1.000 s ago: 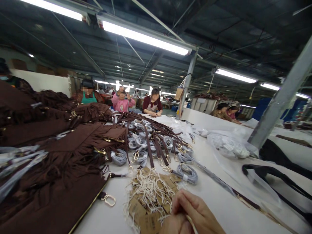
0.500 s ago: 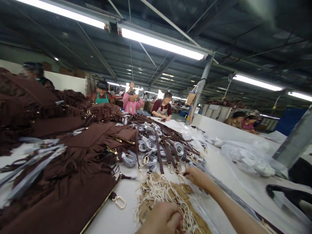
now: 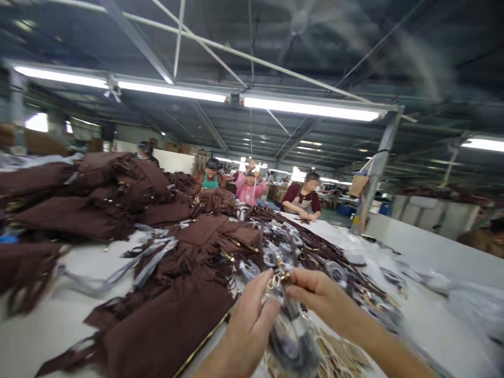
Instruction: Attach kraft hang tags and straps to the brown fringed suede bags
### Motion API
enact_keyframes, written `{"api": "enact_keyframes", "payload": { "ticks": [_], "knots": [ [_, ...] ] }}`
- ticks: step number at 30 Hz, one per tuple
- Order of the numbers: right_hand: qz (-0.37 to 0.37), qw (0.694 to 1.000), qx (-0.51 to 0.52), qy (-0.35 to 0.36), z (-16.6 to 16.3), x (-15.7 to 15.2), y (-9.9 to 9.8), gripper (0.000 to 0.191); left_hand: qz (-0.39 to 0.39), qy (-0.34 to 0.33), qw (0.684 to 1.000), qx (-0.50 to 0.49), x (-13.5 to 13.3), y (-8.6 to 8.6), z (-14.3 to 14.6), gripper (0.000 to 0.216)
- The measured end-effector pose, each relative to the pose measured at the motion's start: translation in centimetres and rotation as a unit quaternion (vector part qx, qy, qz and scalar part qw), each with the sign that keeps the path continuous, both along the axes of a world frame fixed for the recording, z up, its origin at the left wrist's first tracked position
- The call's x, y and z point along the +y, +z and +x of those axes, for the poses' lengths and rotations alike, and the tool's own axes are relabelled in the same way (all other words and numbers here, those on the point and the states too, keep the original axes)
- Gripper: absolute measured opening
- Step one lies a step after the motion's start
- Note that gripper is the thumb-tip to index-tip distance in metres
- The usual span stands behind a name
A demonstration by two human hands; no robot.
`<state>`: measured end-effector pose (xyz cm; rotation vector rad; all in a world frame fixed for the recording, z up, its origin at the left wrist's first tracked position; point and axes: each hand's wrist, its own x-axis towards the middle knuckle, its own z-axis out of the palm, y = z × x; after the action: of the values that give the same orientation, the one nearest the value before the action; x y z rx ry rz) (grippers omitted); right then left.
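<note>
A coiled bag strap (image 3: 293, 344) in clear plastic wrapping hangs between my hands, its gold clasps (image 3: 277, 278) at the top. My right hand (image 3: 321, 294) pinches the strap by its clasp end. Close beside it, my left hand (image 3: 250, 320) has its thumb and fingers round the other side of the clasps; its hidden fingertips are partly behind the strap. Below the coil lie brown card tags with white strings (image 3: 340, 352). A dark brown fringed bag (image 3: 165, 320) with a gold zip edge lies left of my left hand.
Brown bags (image 3: 86, 210) are heaped to the left. More wrapped straps (image 3: 338, 273) spread beyond my hands. Clear plastic (image 3: 476, 304) lies at the right. Several co-workers sit across the table, one in a pink top (image 3: 249, 191). A metal post (image 3: 380, 163) rises at the right.
My right hand has come back from the strap pile with a wrapped strap. My left hand has lifted from the tags and meets it at the clasps. The view has turned left.
</note>
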<state>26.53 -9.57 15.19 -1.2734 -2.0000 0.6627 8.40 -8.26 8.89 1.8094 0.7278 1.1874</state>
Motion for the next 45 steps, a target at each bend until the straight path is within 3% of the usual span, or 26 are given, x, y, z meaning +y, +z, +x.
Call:
{"api": "enact_keyframes", "payload": {
  "ticks": [3, 7, 11, 13, 16, 18, 20, 23, 26, 31, 39, 42, 45],
  "knots": [
    [-0.021, 0.994, 0.079, 0.079, -6.8, 0.1, -2.8, 0.027, -0.022, 0.032, 0.999, -0.037, -1.3, -0.5, -3.5, 0.046],
    [-0.057, 0.983, 0.143, 0.100, -12.9, 1.3, -7.2, 0.034, -0.074, 0.091, 0.988, -0.103, -1.3, -3.4, -7.4, 0.038],
    [-0.100, 0.981, 0.139, 0.090, -15.1, 3.0, -10.8, 0.050, -0.103, 0.139, 0.978, -0.114, 0.4, -6.4, -9.4, 0.040],
    [-0.056, 0.991, 0.108, 0.062, -14.9, 3.5, -11.6, 0.053, -0.096, 0.150, 0.977, -0.114, 1.3, -7.1, -9.7, 0.041],
    [0.091, 0.995, 0.013, -0.023, -13.6, 3.8, -11.7, 0.051, -0.131, 0.157, 0.969, -0.137, 2.0, -7.3, -9.6, 0.042],
    [0.139, 0.986, -0.067, -0.067, -12.7, 3.7, -11.4, 0.050, -0.174, 0.155, 0.961, -0.148, 2.2, -7.1, -9.3, 0.044],
    [0.136, 0.978, -0.142, -0.070, -12.4, 3.4, -11.0, 0.047, -0.187, 0.153, 0.960, -0.144, 2.0, -7.0, -9.0, 0.045],
    [0.095, 0.971, -0.218, -0.036, -12.6, 2.7, -10.3, 0.043, -0.144, 0.163, 0.966, -0.137, 1.5, -6.9, -8.6, 0.041],
    [0.057, 0.966, -0.249, -0.025, -13.0, 2.1, -9.5, 0.041, -0.096, 0.200, 0.970, -0.104, 1.0, -6.8, -8.4, 0.037],
    [0.059, 0.959, -0.271, -0.059, -13.3, 1.2, -8.3, 0.040, -0.045, 0.248, 0.968, -0.002, 0.4, -6.7, -8.5, 0.034],
    [0.020, 0.985, -0.173, -0.015, -12.8, 0.9, -7.6, 0.039, 0.057, 0.206, 0.975, 0.057, -0.3, -6.5, -8.9, 0.035],
    [-0.013, 0.994, -0.093, 0.054, -11.9, 1.3, -7.4, 0.036, 0.055, 0.177, 0.980, 0.077, -0.8, -5.4, -9.6, 0.036],
    [-0.065, 0.989, 0.044, 0.127, -10.9, 1.9, -7.2, 0.021, 0.079, 0.172, 0.978, 0.092, -1.2, -3.9, -10.4, 0.036]
  ]
}}
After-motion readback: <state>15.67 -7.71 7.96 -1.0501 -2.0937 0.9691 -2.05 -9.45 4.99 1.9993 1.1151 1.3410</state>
